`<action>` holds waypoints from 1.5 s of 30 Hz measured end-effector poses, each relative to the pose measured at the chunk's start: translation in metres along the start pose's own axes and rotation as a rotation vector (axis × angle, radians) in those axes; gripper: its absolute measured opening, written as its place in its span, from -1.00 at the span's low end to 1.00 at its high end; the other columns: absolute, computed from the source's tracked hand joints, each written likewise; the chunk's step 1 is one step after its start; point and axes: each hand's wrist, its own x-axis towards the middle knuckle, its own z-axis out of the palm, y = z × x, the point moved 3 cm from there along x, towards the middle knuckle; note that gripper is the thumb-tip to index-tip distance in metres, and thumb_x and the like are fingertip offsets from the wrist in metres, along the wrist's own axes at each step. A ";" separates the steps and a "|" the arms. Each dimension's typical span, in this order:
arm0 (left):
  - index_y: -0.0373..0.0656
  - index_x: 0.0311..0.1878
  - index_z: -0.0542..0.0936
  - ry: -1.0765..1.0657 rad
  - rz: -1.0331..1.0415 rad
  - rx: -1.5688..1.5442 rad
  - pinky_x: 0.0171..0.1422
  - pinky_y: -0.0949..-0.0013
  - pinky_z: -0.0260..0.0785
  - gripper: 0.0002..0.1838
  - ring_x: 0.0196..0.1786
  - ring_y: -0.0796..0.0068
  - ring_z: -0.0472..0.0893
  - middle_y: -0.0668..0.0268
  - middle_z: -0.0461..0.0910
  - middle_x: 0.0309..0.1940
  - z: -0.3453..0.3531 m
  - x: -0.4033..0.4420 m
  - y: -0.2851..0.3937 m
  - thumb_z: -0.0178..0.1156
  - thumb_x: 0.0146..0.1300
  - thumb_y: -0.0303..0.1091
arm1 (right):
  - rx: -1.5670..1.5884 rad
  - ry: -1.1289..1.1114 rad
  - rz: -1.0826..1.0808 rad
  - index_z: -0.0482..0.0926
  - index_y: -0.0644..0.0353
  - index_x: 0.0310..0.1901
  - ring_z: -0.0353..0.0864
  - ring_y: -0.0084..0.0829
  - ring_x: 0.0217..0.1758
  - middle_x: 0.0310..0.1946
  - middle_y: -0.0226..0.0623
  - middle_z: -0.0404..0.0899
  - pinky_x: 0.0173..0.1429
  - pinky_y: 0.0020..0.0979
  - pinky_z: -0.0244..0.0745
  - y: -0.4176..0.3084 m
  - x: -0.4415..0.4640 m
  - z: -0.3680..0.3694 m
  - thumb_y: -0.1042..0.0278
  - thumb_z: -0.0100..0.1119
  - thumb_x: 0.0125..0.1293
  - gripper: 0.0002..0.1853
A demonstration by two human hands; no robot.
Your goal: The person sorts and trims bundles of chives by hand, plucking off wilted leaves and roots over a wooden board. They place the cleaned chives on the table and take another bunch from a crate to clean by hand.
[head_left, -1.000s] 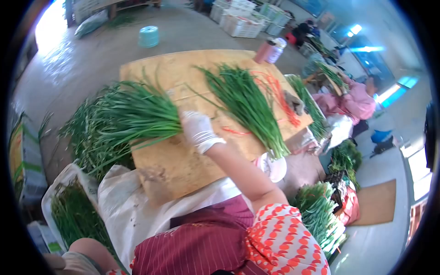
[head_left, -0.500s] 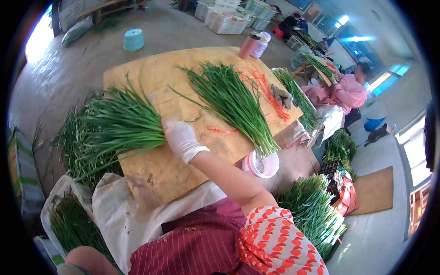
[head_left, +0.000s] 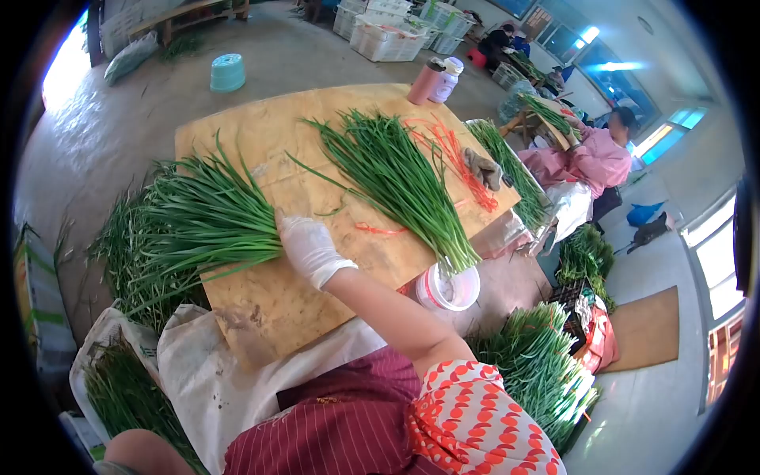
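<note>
A: Which hand is shown, and where does it lie?

B: The right hand [head_left: 311, 249], in a thin white glove, meets the stem end of a fan-shaped bundle of long green leaves [head_left: 210, 214]. Its fingertips are partly hidden, so whether they grip cannot be told; the left hand is out of view.

A: How does that bundle stand to the edges?

B: It lies on a flat, pale-brown wooden board [head_left: 277, 305], stem end inward, leaf tips spreading past the left edge.

A: And the room about the hand?

B: To its right, exposed wood separates it from a second long green bundle [head_left: 392, 186], with a short red-orange tie [head_left: 378, 229] lying between. Nearer the wearer, exposed wood runs to the near edge. The second bundle's pale stems reach the right-hand edge, near a round white plastic bucket [head_left: 427, 294]. Beyond lie tangled orange strips [head_left: 453, 154] and a crumpled grey cloth [head_left: 483, 168]; a pink cylindrical bottle [head_left: 425, 82] and a lilac-white bottle [head_left: 446, 82] stand at the far corner.
</note>
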 end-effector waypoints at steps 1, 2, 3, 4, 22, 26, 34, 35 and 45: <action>-0.26 -0.30 0.42 0.014 0.000 0.005 -0.16 0.31 0.26 -0.82 -0.33 0.34 0.39 0.23 0.39 -0.40 -0.002 0.000 -0.001 -0.03 -0.03 -0.52 | -0.003 0.008 0.007 0.43 0.24 0.02 0.61 -0.28 -0.42 -0.45 -0.23 0.55 -0.41 -0.33 0.50 0.000 0.001 0.000 0.48 -0.05 0.17 -0.65; -0.26 -0.29 0.42 0.028 -0.002 0.010 -0.15 0.32 0.26 -0.82 -0.32 0.34 0.39 0.23 0.39 -0.40 -0.005 -0.001 -0.002 -0.03 -0.03 -0.53 | 0.001 0.010 0.017 0.43 0.23 0.02 0.61 -0.28 -0.41 -0.45 -0.23 0.56 -0.40 -0.33 0.50 0.000 -0.001 0.001 0.48 -0.05 0.17 -0.65; -0.26 -0.29 0.42 0.046 -0.007 0.015 -0.15 0.32 0.27 -0.82 -0.32 0.34 0.39 0.23 0.39 -0.40 -0.008 -0.002 -0.004 -0.03 -0.03 -0.53 | 0.005 0.013 0.025 0.43 0.23 0.02 0.61 -0.28 -0.40 -0.44 -0.22 0.56 -0.40 -0.33 0.50 0.000 -0.002 0.001 0.48 -0.05 0.17 -0.65; -0.26 -0.29 0.42 0.068 -0.016 0.024 -0.15 0.33 0.27 -0.82 -0.32 0.35 0.39 0.24 0.39 -0.40 -0.012 -0.004 -0.006 -0.03 -0.02 -0.54 | 0.040 0.007 0.032 0.43 0.23 0.03 0.61 -0.25 -0.39 -0.43 -0.20 0.56 -0.38 -0.30 0.50 0.000 -0.002 0.002 0.47 -0.07 0.18 -0.66; -0.27 0.27 0.23 -0.103 -1.513 -1.771 0.34 0.20 0.17 -0.52 0.19 0.15 0.40 0.00 0.33 0.20 0.265 -0.068 -0.060 -0.04 0.37 -0.23 | -0.014 0.116 0.182 0.47 0.21 -0.14 0.61 -0.30 -0.38 -0.43 -0.22 0.55 -0.35 -0.32 0.52 -0.002 -0.022 -0.036 0.50 -0.04 0.14 -0.77; -0.26 0.16 0.37 0.251 -1.606 -1.711 0.25 0.19 0.25 -0.58 0.12 0.28 0.44 0.14 0.43 0.11 0.297 -0.055 -0.086 0.12 0.27 -0.33 | 0.093 0.059 0.146 0.42 0.29 0.06 0.61 -0.27 -0.36 -0.44 -0.21 0.54 -0.29 -0.29 0.53 -0.017 -0.051 -0.042 0.46 0.02 0.12 -0.59; -0.28 0.03 0.45 0.176 -1.920 -1.321 0.13 0.35 0.35 -0.69 -0.05 0.29 0.50 0.18 0.51 -0.04 0.283 -0.063 -0.101 0.13 0.23 -0.40 | 0.852 -0.439 0.348 0.32 0.33 0.21 0.52 -0.26 0.08 0.01 0.01 0.52 0.14 -0.29 0.37 0.048 -0.012 -0.025 -0.14 0.35 0.00 -0.14; -0.28 0.04 0.44 0.224 -1.859 -1.433 0.14 0.30 0.37 -0.69 -0.03 0.27 0.51 0.17 0.52 -0.04 0.287 -0.064 -0.104 0.12 0.25 -0.39 | 0.727 -0.371 0.430 0.38 0.36 0.15 0.54 -0.30 0.06 -0.02 -0.03 0.55 0.14 -0.33 0.38 0.049 -0.001 -0.024 -0.12 0.34 0.03 -0.20; -0.12 0.06 0.50 0.180 -1.664 -1.504 -0.03 0.04 0.48 -0.66 -0.09 0.19 0.57 0.13 0.56 -0.09 0.294 -0.068 -0.125 0.19 0.23 -0.29 | 1.232 -0.796 0.311 0.50 0.28 0.05 0.61 -0.41 -0.22 -0.17 -0.20 0.63 -0.10 -0.38 0.49 -0.047 0.022 -0.018 0.11 0.44 -0.04 -0.37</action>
